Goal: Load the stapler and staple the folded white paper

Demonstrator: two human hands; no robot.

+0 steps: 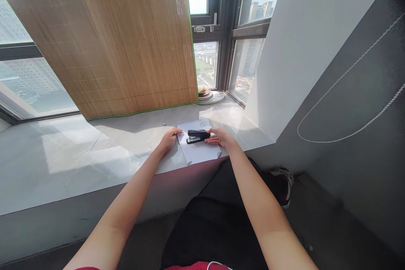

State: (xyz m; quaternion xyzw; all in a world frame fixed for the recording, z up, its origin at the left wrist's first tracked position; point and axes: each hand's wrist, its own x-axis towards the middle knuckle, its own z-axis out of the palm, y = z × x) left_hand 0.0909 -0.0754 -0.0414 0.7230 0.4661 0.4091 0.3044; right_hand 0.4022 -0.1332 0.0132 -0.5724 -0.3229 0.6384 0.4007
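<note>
A black stapler (196, 136) with an orange spot at its right end lies over white paper (204, 153) on the window sill. My right hand (220, 137) has its fingers and thumb around the stapler's right end. My left hand (170, 139) rests at the paper's upper left edge, fingertips touching it; its fingers are bent together at that edge. The paper's lower corners are slightly curled, and a small printed patch shows near its top right.
A bamboo blind (126, 42) hangs before the window. Stacked plates (211, 98) stand in the sill's back corner. The sill's front edge runs just below the paper. At the right hangs a beaded cord (335, 141). A small bit (164, 124) lies behind my left hand.
</note>
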